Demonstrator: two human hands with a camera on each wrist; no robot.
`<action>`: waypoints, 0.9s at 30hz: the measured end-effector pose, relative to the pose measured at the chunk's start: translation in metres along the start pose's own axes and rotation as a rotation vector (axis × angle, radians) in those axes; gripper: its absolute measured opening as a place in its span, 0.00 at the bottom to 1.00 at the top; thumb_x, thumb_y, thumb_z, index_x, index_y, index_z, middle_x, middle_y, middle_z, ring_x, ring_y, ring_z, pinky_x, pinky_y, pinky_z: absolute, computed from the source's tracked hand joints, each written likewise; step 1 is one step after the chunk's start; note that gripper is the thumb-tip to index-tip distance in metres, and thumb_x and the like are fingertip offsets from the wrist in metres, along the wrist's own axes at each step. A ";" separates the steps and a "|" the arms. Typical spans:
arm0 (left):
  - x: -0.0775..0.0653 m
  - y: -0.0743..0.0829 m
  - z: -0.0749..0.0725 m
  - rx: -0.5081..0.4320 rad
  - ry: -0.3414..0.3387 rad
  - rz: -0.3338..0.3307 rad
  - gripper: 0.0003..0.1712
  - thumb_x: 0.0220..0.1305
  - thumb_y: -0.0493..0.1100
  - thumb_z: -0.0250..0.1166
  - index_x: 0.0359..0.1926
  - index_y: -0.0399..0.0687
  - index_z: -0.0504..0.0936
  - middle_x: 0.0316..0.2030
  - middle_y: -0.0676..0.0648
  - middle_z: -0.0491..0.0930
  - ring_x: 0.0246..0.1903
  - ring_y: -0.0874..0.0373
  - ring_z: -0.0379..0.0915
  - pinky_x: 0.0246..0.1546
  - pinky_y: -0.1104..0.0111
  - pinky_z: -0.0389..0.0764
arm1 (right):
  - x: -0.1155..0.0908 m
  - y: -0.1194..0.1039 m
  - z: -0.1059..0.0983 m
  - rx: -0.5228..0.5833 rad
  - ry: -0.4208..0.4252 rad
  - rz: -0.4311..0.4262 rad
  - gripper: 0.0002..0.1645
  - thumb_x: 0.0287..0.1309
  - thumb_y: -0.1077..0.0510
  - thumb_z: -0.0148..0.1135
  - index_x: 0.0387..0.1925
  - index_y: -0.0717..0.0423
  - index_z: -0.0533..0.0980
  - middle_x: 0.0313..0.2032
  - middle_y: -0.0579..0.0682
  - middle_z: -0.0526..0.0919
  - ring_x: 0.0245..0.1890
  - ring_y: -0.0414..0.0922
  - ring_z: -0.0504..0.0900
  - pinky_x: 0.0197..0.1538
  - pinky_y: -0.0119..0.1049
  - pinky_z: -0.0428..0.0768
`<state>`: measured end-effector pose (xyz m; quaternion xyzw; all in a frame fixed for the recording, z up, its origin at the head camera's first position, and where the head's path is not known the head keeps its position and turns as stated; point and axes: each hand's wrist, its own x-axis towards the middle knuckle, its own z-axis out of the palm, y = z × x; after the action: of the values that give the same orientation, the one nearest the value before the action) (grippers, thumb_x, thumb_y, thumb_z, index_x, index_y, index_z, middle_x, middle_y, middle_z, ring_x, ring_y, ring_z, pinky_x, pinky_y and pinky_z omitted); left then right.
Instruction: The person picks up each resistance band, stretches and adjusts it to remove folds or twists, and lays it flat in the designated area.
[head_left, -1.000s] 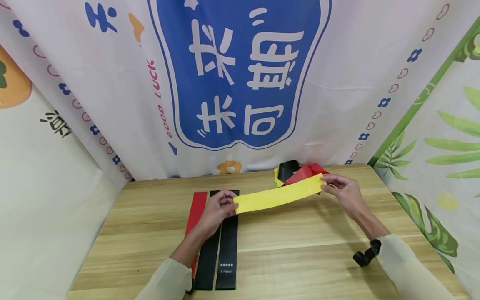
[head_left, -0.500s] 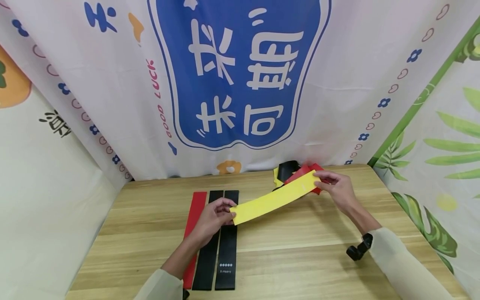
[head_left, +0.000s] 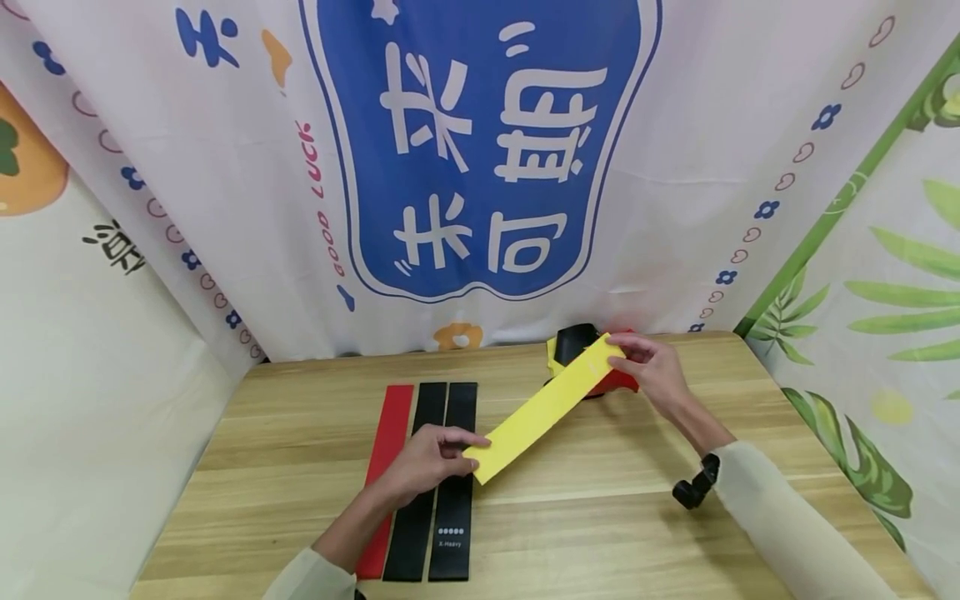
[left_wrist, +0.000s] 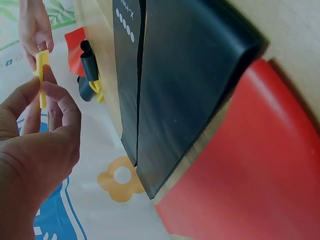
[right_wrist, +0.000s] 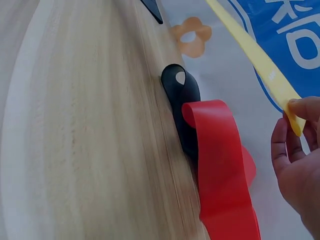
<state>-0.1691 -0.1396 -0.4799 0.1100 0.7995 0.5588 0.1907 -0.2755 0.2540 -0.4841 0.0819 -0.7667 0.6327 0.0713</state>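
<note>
Left hand (head_left: 430, 462) and right hand (head_left: 654, 375) pinch opposite ends of a yellow band (head_left: 543, 410); heaped bands (head_left: 576, 342) lie near the far edge of the table (head_left: 585, 521)

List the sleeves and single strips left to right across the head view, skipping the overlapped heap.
Beige left sleeve, flat red rubbery-looking strip, flat black strip showing no print, flat black strip marked X-Heavy, yellow flexible strip, beige right sleeve.
</note>
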 end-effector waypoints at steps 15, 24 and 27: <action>-0.011 0.003 0.008 -0.013 -0.105 -0.018 0.18 0.65 0.33 0.74 0.56 0.44 0.90 0.58 0.39 0.83 0.40 0.50 0.90 0.47 0.61 0.89 | 0.015 0.002 0.031 0.021 -0.039 -0.043 0.22 0.61 0.72 0.72 0.57 0.68 0.83 0.59 0.62 0.81 0.49 0.38 0.81 0.49 0.23 0.83; -0.014 0.000 0.012 -0.025 -0.101 -0.027 0.13 0.68 0.36 0.73 0.53 0.45 0.92 0.53 0.43 0.87 0.42 0.54 0.87 0.44 0.63 0.90 | 0.025 -0.001 0.046 0.086 -0.053 -0.045 0.22 0.59 0.77 0.70 0.57 0.72 0.82 0.60 0.66 0.82 0.45 0.39 0.84 0.46 0.27 0.86; -0.015 -0.001 0.013 -0.015 -0.107 -0.032 0.12 0.68 0.35 0.73 0.51 0.47 0.92 0.50 0.46 0.88 0.42 0.55 0.85 0.43 0.65 0.89 | 0.026 -0.002 0.051 0.074 -0.056 -0.051 0.22 0.58 0.77 0.71 0.56 0.72 0.83 0.60 0.68 0.82 0.46 0.40 0.84 0.47 0.26 0.86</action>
<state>-0.1499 -0.1349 -0.4817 0.1254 0.7857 0.5550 0.2428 -0.3011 0.2025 -0.4865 0.1218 -0.7422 0.6560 0.0628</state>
